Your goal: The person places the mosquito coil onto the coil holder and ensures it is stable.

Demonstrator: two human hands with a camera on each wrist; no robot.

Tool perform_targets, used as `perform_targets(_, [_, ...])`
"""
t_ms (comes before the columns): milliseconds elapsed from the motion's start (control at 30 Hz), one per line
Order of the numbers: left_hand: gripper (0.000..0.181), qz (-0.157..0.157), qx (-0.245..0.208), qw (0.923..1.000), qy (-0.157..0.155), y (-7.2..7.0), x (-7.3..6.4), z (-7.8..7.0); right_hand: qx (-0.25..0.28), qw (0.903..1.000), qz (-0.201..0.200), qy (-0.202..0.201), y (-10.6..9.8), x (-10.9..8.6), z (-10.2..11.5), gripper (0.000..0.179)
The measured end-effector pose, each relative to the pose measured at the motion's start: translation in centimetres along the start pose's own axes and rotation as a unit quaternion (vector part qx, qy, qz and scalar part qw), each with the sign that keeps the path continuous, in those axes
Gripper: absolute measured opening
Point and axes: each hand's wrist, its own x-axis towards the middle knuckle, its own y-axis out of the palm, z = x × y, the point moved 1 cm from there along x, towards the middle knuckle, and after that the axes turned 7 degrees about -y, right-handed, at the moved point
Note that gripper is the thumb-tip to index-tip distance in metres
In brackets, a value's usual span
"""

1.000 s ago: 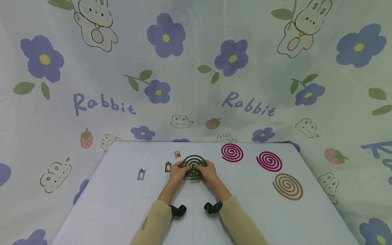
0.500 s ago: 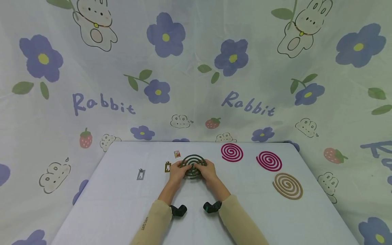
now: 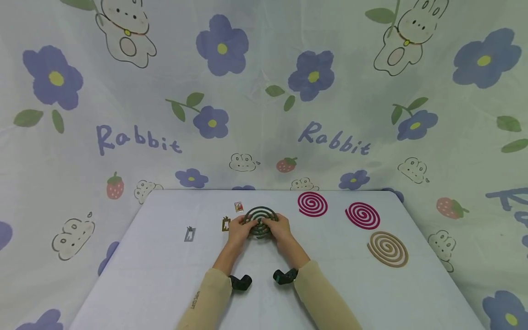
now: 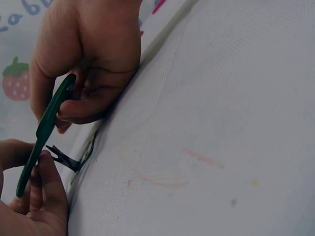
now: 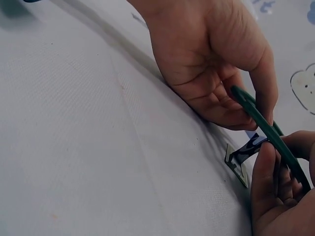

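Both the left hand (image 3: 238, 233) and right hand (image 3: 281, 229) pinch the green coil (image 3: 261, 208), held between them with a metal stand (image 5: 241, 156) beneath it. A gold stand (image 3: 224, 224) lies just left of the left hand; a tan coil (image 3: 387, 249) lies well right of the right.

Mosquito coils number at least four: one green coil (image 4: 47, 126) held in two hands, left hand (image 3: 238, 231) and right hand (image 3: 282, 228) (possibly a nested pair; I can't tell); from it, a magenta coil (image 3: 312, 204) at two o'clock, a second magenta coil (image 3: 363, 215) at three, one tan coil (image 3: 387, 249) just past three. Coil stands make three: a brass stand (image 3: 224, 224) and a silver-grey stand (image 3: 192, 234) at nine, a third stand (image 5: 248, 149) by the green coil. One small picture card (image 3: 239, 207) at ten.
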Motion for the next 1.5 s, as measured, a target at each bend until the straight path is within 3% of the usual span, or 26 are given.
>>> perform_targets(500, [0.034,-0.007,-0.02,0.9998,-0.001,0.13,-0.2,-0.11,-0.007,0.9998,0.012,-0.018,0.06,-0.07,0.11,0.04])
perform_targets(1033, [0.033,-0.006,-0.012,0.9999,-0.003,0.1,-0.38,0.12,-0.015,0.9995,0.026,0.006,-0.2,0.05,0.24,0.039])
perform_targets(1500, [0.033,-0.01,-0.003,0.9999,0.005,0.07,-0.46,0.35,-0.013,0.9992,0.036,-0.008,-0.43,-0.16,0.2,0.037])
